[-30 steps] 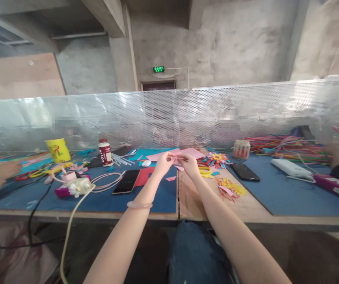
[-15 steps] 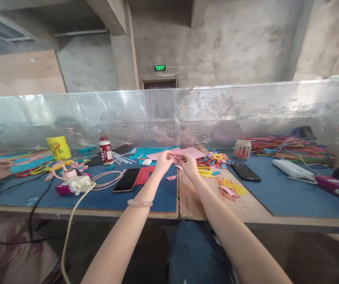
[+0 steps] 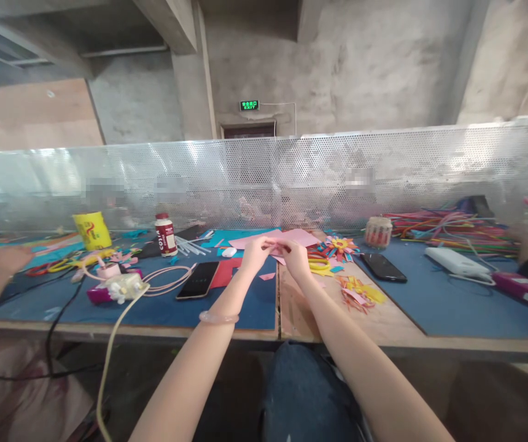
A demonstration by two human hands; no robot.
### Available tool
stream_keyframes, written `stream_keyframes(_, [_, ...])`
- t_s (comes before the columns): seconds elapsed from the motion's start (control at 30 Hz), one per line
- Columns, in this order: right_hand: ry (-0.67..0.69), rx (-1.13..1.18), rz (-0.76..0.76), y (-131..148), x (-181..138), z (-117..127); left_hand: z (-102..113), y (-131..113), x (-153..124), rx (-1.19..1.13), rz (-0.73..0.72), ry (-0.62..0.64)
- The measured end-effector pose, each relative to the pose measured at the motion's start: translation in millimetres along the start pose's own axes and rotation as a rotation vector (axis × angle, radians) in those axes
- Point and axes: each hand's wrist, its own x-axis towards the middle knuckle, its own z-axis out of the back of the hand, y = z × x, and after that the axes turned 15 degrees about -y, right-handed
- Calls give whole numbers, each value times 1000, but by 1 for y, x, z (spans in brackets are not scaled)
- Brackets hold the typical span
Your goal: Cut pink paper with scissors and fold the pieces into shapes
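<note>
My left hand (image 3: 253, 254) and my right hand (image 3: 295, 256) meet over the middle of the table, fingers pinched together on a small pink paper piece (image 3: 274, 247) held between them. Pink paper sheets (image 3: 291, 237) lie just behind the hands. A black phone (image 3: 198, 280) rests to the left of my left wrist, beside a red paper sheet (image 3: 223, 276). A finished paper flower (image 3: 339, 245) and yellow scissors (image 3: 318, 266) lie right of my right hand.
A perforated metal screen (image 3: 264, 178) runs along the back. A yellow cup (image 3: 91, 230), a bottle (image 3: 165, 235), cables (image 3: 163, 281) and a charger (image 3: 121, 287) lie left. Another phone (image 3: 383, 267), a power bank (image 3: 455, 262) and coloured strips (image 3: 448, 228) lie right. Other people's hands (image 3: 3, 260) work at both sides.
My hands stay pinched on the pink piece with only small finger shifts. The neighbour's hand at the left edge has moved about.
</note>
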Motion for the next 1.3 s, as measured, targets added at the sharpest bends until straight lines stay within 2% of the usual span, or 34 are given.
stream_keyframes(0.1, [3, 26, -25, 3, 1, 2, 0, 1, 0, 11, -11, -11])
stream_keyframes(0.37, [-8, 286, -333, 2, 3, 3, 0, 2, 2, -126, 100, -52])
stream_keyframes(0.5, [-14, 308, -370, 2, 5, 3, 1, 2, 2, -151, 124, -62])
stream_keyframes(0.6, [-7, 292, -339, 6, 5, 5, 1, 1, 3, -116, 99, -68])
stream_keyframes(0.8, [-49, 100, -159, 10, 4, 8, 1, 5, 4, -69, 12, -71])
stream_keyframes(1.0, [-35, 55, -19, 9, 3, 7, 1, 7, 4, 39, -61, -78])
stream_keyframes(1.2, [-18, -9, 51, 7, 0, 4, 0, 4, 3, 155, -167, -90])
stream_keyframes(1.3, [-11, -60, 110, 2, -2, 2, -1, 3, 3, 198, -242, -48])
